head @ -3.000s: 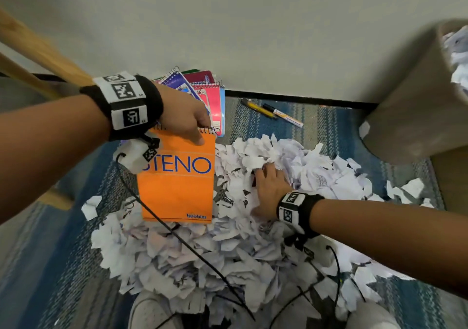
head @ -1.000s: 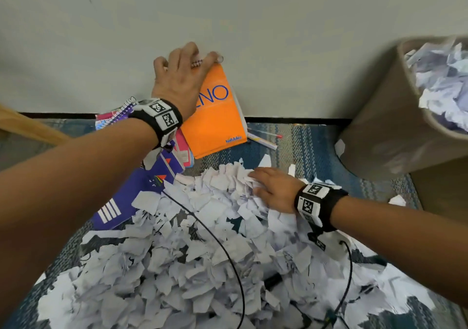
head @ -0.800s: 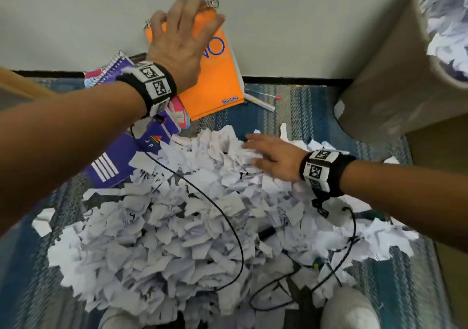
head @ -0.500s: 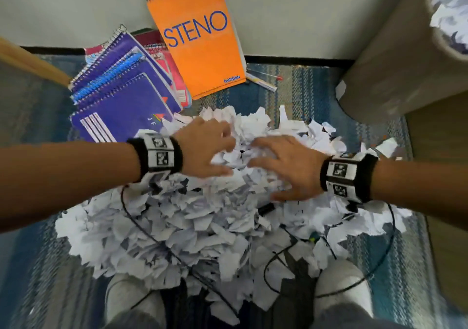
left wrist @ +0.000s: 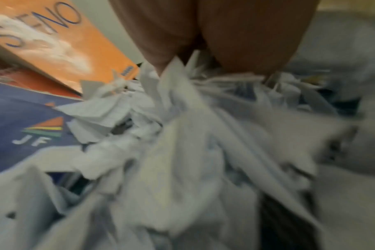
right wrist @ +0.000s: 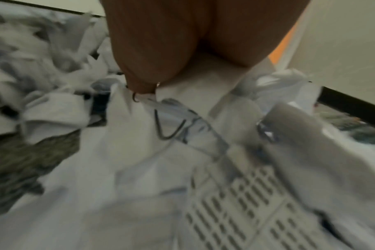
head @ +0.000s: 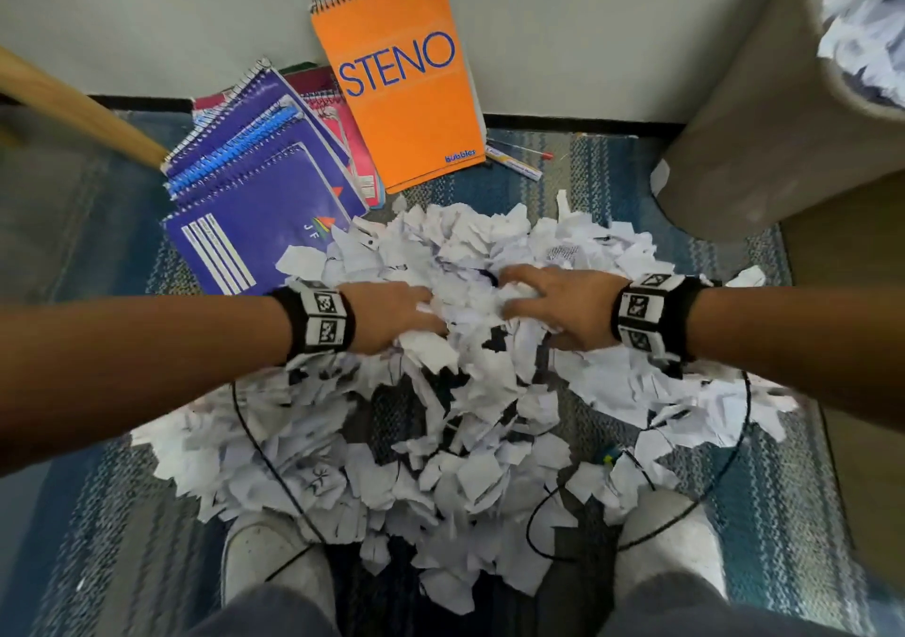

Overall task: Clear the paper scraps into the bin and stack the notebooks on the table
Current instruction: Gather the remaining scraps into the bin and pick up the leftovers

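A big heap of white paper scraps (head: 440,440) lies on the blue striped rug. My left hand (head: 416,315) and right hand (head: 524,303) are side by side on top of it. Their fingers are curled down into the scraps, and the left fingertips are buried. The wrist views show each palm, the left hand (left wrist: 203,42) and the right hand (right wrist: 182,50), over bunched scraps (left wrist: 182,152) (right wrist: 118,169). An orange STENO notebook (head: 401,83) leans on the wall. Purple spiral notebooks (head: 254,185) lie fanned to its left. The bin (head: 764,122) stands at the right.
The bin holds scraps (head: 862,24) near its rim. Pens (head: 514,161) lie by the wall behind the heap. A wooden leg (head: 73,107) slants in at the far left. My white shoes (head: 274,563) (head: 666,538) and black cables (head: 725,450) sit at the heap's near edge.
My left hand let go of the orange notebook, which now leans on the wall, and came down onto the heap. Both hands have closed in together on the scraps.
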The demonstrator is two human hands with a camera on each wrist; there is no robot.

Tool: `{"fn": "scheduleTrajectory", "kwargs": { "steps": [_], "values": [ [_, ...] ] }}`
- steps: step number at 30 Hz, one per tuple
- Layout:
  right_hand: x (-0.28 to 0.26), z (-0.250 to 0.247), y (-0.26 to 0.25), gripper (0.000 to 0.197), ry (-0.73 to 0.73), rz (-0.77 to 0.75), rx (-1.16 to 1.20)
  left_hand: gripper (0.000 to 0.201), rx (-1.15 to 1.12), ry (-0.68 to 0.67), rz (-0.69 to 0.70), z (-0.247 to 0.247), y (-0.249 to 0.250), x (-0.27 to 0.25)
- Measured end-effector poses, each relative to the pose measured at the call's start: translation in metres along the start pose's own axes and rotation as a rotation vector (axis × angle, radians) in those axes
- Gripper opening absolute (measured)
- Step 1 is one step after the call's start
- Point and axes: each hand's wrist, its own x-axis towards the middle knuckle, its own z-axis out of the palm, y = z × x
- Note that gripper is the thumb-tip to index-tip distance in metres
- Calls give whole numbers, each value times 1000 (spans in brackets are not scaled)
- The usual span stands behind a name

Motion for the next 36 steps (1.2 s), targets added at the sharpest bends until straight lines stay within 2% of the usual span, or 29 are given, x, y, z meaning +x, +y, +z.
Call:
{"fn": "scheduleTrajectory", "kwargs": {
  "steps": [2, 5, 8, 11, 13, 15, 18, 20, 22, 24, 27, 30, 33, 34, 36],
  "values": [
    [-3, -4, 6, 63, 59, 24, 136, 57, -71, 0, 11, -7, -13, 2],
    [-14, -1, 9, 47, 190, 69, 362, 57, -116, -26, -54, -7, -20, 0],
    [-27, 4, 11, 32, 258, 145, 450, 55, -167, 0, -70, -6, -20, -6],
    [-37, 6, 16, 29, 218, 242, 457, 50, -61, 4, -90, -8, -15, -16],
    [-42, 6, 17, 25, 150, 256, 455, 59, 54, -33, -110, -11, -8, -22],
    [-49, 7, 15, 22, 144, 218, 398, 69, 123, 26, -105, -13, 2, -24],
    [-55, 9, 13, 37, 214, 235, 153, 80, 129, 186, -13, -13, 27, -20],
    [-60, 12, 11, 58, 243, 299, 107, 85, 137, 192, 111, -7, 50, -10],
    [-67, 17, 6, 77, 237, 368, 132, 90, 140, 122, 261, 1, 76, 1],
    [-76, 26, 4, 98, 153, 459, 162, 94, 200, 31, 362, 12, 99, 15],
    [-90, 48, 5, 122, -56, 598, 239, 90, 250, -28, 360, 28, 111, 29],
    [-99, 71, 7, 113, -191, 642, 262, 76, 244, 17, 357, 20, 105, 35],
    [-95, 74, 3, 85, -169, 625, 235, 57, 202, -20, 337, 10, 98, 38],
    [-91, 72, 2, 79, -171, 601, 239, 57, 171, -35, 313, 7, 96, 40],
    [-85, 69, -1, 78, -189, 553, 251, 63, 92, -70, 276, 2, 95, 43]
  ]
}}
